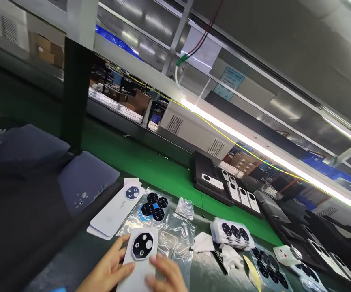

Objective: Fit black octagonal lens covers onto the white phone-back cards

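Observation:
My left hand (pixel 111 265) is closed on a white phone back cover (pixel 134 273), thumb on its face and fingers along its left edge. At the cover's upper end is a black camera plate (pixel 142 245) with several round openings. My right hand (pixel 169 273), partly blurred, has its fingers stretched out over the cover's right side; whether they press on it I cannot tell. Behind my left hand, more white back covers (pixel 114 213) lie overlapped, the top one with a dark round camera plate. Round black camera plates (pixel 153 207) lie in a clear plastic sheet beyond the held cover.
Dark padded sheets (pixel 87 182) lie at left. To the right are a wrapped stack of camera plates (pixel 232 233), crumpled white cloths (pixel 204 243), a dark pen-like tool (pixel 220 263) and a yellow strip (pixel 252 272). Black trays (pixel 212 194) holding covers stand behind on the green surface.

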A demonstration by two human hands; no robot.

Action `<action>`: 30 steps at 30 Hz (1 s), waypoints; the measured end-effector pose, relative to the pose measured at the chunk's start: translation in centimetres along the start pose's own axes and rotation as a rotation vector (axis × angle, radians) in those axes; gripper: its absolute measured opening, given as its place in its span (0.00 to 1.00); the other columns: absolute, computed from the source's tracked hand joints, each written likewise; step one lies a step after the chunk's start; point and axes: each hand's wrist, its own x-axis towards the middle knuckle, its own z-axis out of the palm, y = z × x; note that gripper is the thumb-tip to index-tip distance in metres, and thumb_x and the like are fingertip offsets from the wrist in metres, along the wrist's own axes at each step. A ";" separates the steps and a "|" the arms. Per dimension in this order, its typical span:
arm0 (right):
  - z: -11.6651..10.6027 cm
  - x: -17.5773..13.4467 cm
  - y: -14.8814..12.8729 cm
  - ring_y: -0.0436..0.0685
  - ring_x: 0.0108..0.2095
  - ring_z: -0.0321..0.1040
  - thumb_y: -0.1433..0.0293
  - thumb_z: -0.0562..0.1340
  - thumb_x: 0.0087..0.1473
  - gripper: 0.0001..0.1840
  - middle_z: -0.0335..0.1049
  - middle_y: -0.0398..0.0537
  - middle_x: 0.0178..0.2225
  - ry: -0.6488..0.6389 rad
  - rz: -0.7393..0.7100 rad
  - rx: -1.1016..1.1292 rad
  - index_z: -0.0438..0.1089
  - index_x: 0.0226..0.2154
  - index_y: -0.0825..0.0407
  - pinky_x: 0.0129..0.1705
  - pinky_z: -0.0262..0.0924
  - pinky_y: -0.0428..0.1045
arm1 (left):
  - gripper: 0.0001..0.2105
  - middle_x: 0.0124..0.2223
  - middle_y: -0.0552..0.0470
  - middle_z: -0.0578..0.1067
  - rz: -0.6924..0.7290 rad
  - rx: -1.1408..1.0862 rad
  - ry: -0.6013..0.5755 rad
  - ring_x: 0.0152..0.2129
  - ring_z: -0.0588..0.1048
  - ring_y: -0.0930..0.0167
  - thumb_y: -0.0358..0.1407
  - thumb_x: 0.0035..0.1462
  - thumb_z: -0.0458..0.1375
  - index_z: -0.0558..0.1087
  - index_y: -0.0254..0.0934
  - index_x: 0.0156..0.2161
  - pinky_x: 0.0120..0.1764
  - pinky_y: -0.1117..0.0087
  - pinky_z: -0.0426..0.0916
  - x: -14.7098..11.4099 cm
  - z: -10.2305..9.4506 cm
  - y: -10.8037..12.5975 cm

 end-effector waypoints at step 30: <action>0.8 15.2 6.8 0.55 0.39 0.66 0.69 0.70 0.45 0.20 0.65 0.45 0.40 -0.257 0.214 0.112 0.67 0.42 0.50 0.40 0.65 0.53 | 0.33 0.48 0.46 0.76 0.097 0.267 0.116 0.47 0.72 0.60 0.40 0.48 0.60 0.56 0.38 0.58 0.46 0.67 0.65 -0.5 -1.2 1.7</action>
